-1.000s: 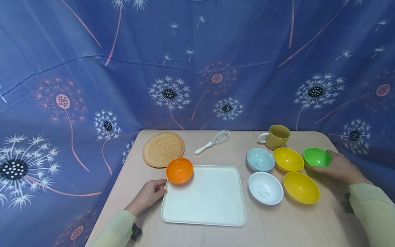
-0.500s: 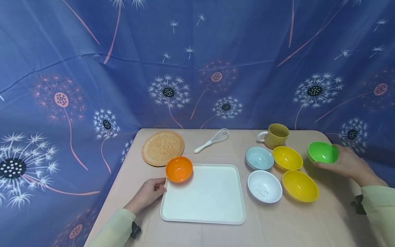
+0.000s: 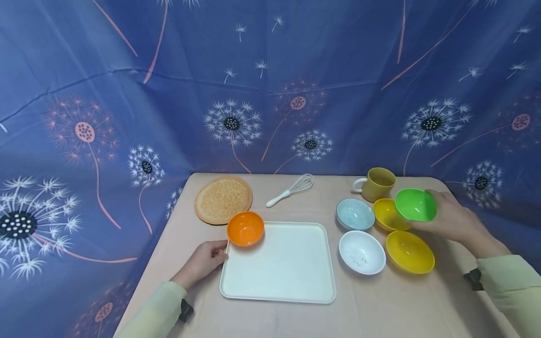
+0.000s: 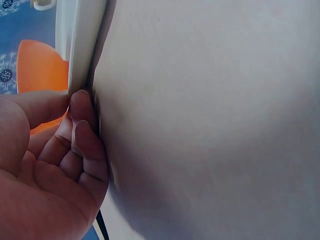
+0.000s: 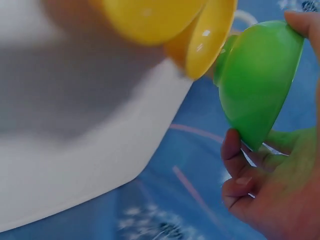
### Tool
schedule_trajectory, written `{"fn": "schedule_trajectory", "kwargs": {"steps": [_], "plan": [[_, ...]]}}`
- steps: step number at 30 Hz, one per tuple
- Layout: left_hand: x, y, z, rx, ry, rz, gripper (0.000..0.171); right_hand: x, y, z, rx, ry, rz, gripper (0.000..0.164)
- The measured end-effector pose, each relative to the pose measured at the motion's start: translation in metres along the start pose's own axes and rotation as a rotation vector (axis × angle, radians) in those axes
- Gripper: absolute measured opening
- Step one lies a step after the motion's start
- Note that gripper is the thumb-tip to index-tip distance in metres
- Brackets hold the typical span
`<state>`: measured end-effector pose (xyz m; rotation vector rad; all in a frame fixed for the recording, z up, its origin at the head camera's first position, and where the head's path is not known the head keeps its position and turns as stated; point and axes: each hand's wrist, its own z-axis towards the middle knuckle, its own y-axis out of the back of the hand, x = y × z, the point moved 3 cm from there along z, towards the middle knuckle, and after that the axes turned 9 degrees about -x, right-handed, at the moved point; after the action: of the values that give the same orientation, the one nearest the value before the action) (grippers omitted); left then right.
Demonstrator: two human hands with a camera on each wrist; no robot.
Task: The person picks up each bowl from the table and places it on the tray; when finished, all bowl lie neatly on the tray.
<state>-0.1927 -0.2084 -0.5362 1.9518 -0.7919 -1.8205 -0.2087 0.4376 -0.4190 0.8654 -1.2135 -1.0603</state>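
only in right wrist view: foot of green bowl, curled fingers

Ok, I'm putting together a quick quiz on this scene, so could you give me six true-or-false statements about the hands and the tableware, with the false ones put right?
1. The orange bowl stands at the far left corner of the white tray. True.
2. The right hand holds the green bowl. True.
3. The green bowl rests on the white tray. False: the right hand holds it, off to the right of the tray.
4. The mug stands farther back than the white bowl. True.
5. The mug's handle points right. False: in the head view it points left.
6. No hand touches the white tray. False: the left hand grips its left edge.
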Motion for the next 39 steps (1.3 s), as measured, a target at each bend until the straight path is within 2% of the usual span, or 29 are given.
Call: {"fn": "schedule_trajectory", "kwargs": {"steps": [9, 18, 26, 35, 39], "plan": [[0.003, 0.001, 0.002, 0.005, -0.007, 0.003, 0.048, 0.059, -0.008, -0.002, 0.002, 0.108, 0.016, 0.122], [0.001, 0.002, 0.001, 0.010, -0.008, 0.003, 0.048, 0.122, -0.027, -0.008, -0.045, 0.253, 0.079, 0.104], [0.001, 0.001, 0.001, 0.011, 0.016, 0.003, 0.049, 0.181, -0.050, -0.014, -0.007, 0.302, 0.034, 0.114], [0.001, 0.001, 0.001, 0.007, 0.041, 0.007, 0.049, 0.250, -0.080, -0.028, -0.003, 0.469, 0.019, 0.112], [0.002, 0.001, 0.003, 0.005, 0.018, 0.007, 0.049, 0.279, -0.092, -0.033, 0.017, 0.525, 0.024, 0.114]]}}
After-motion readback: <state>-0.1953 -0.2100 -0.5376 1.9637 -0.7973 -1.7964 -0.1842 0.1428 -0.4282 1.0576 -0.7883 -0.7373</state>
